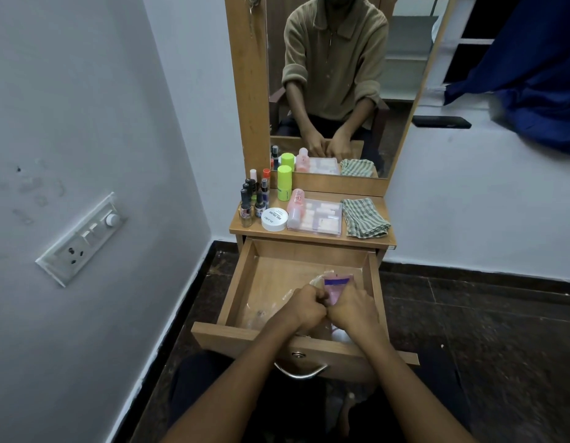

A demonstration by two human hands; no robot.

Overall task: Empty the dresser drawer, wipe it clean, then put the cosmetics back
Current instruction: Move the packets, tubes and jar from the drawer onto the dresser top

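Inside the drawer (245,282), toward its right wall, a pink packet (336,284) is gripped by both closed hands, the right hand (355,310) nearer, its long axis running away beyond the left hand (306,306).

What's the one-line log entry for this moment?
drawer: open | left hand + right hand: gripping pink packet | checked cloth: on dresser top, unused
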